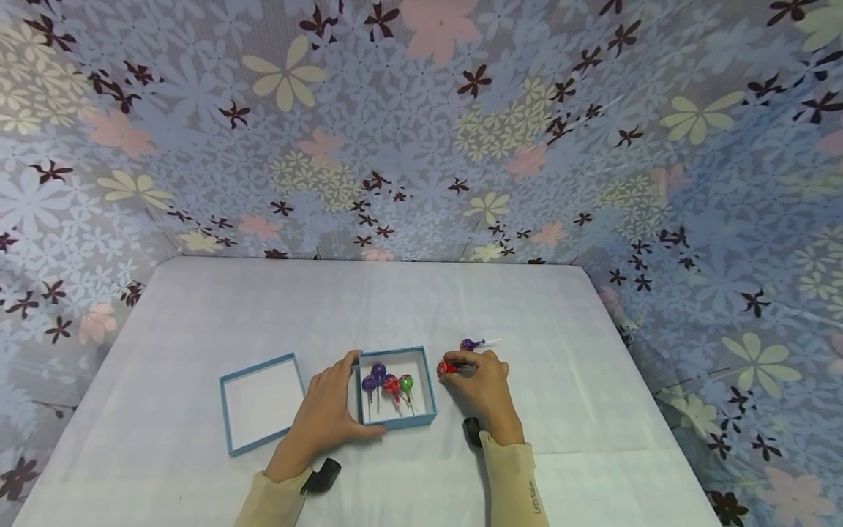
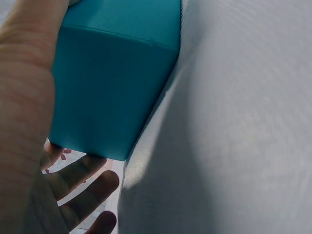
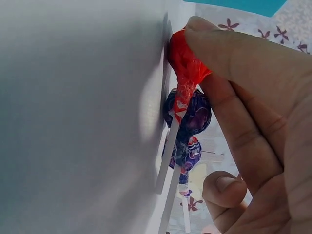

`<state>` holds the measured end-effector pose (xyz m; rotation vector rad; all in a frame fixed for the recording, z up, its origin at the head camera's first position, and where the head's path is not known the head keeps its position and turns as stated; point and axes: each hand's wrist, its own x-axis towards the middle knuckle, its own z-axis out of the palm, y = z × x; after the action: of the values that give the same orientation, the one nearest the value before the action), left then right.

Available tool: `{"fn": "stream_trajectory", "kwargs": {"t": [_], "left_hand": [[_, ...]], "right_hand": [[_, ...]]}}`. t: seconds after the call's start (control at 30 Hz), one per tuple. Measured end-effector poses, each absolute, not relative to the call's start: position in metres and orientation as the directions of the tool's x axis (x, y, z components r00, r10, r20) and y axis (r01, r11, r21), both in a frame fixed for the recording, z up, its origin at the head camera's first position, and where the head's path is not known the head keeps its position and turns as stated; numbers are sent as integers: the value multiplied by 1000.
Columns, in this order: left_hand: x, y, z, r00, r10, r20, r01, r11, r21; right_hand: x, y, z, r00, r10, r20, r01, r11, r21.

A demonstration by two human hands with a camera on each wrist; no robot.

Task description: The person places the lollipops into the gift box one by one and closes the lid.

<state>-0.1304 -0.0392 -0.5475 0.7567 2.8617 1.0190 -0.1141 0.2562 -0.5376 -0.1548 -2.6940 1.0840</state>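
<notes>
Right of the box (image 1: 397, 423), the right hand (image 1: 484, 380) is pinching a red lollipop (image 1: 447, 367) by its wrapped head, fingers curled round it, candy lying low on the tabletop (image 1: 566, 410). Its stick is hidden under the hand in the head view; the right wrist view is showing it (image 3: 165, 161) running along the cloth, so the long axis is lying flat, head pointing toward the box. Left hand (image 1: 326, 417) is gripping the box's near left corner, thumb along the front wall, steadying it. Four lollipops (image 1: 388, 382) are lying inside, heads at the far side, sticks toward the person. A purple lollipop (image 1: 469, 343) is lying just beyond the right hand. Lid (image 1: 260, 402) is sitting left of the box. Best lifting the red one clear of the rim while keeping the box held, then laying it parallel with the others.
</notes>
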Motion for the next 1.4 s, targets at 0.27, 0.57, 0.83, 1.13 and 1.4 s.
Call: {"fn": "stream_trajectory", "kwargs": {"t": [0.27, 0.57, 0.83, 1.13, 1.4], "left_hand": [[-130, -39, -548, -885, 442, 148, 436, 673, 597], [-130, -39, -549, -886, 441, 142, 433, 679, 592], [-130, -40, -550, -886, 441, 146, 434, 676, 595], [-131, -39, -550, -884, 442, 151, 440, 678, 588], [-132, -40, -550, -885, 442, 148, 437, 679, 590]], "right_hand": [[-114, 254, -538, -956, 141, 256, -27, 828, -560], [-113, 254, -540, -959, 156, 236, -7, 822, -569], [-111, 254, -541, -953, 167, 252, -14, 808, -589], [-114, 254, -536, -966, 206, 159, 62, 777, -627], [-112, 251, -534, -966, 189, 176, 41, 786, -617]]}}
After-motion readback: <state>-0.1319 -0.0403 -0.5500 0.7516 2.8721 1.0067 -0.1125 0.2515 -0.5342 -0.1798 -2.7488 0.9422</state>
